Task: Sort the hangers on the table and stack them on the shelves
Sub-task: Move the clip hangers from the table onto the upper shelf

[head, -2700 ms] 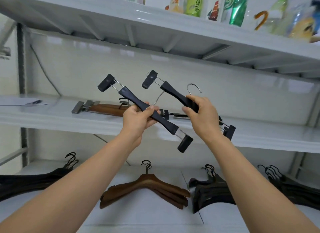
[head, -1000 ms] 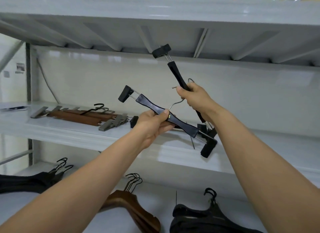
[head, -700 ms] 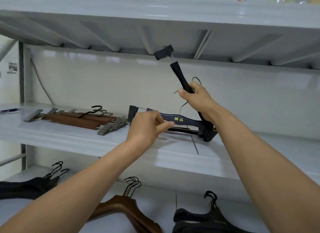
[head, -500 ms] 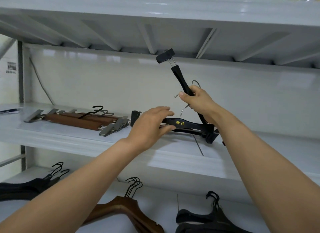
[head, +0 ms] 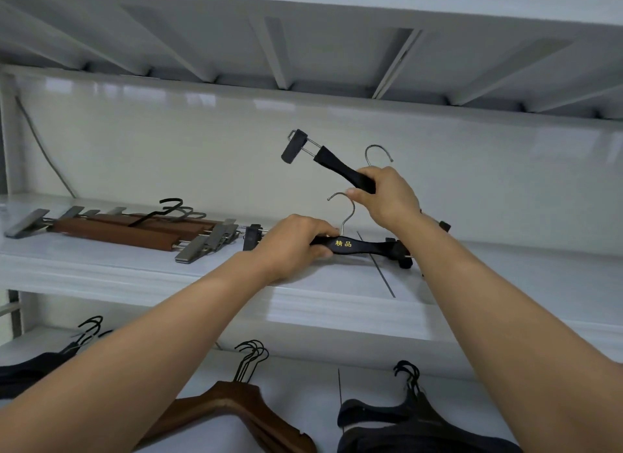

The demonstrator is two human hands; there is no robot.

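My left hand (head: 295, 241) grips a black clip hanger (head: 362, 246) with gold lettering that lies on the middle shelf (head: 135, 270), its silver hook standing up. My right hand (head: 387, 196) holds a second black clip hanger (head: 332, 164) above the shelf, tilted, with one clip end pointing up left and its silver hook above my fingers. Its other end is hidden behind my wrist.
A stack of brown wooden clip hangers (head: 128, 230) lies on the middle shelf to the left. On the lower shelf sit brown coat hangers (head: 236, 415) and black coat hangers (head: 414, 422), with more black ones (head: 37, 368) at far left. The upper shelf's underside (head: 303, 47) hangs overhead.
My left hand has laid its black hanger flat on the middle shelf and still holds it. My right hand has tilted its hanger from steep toward level and lowered it.
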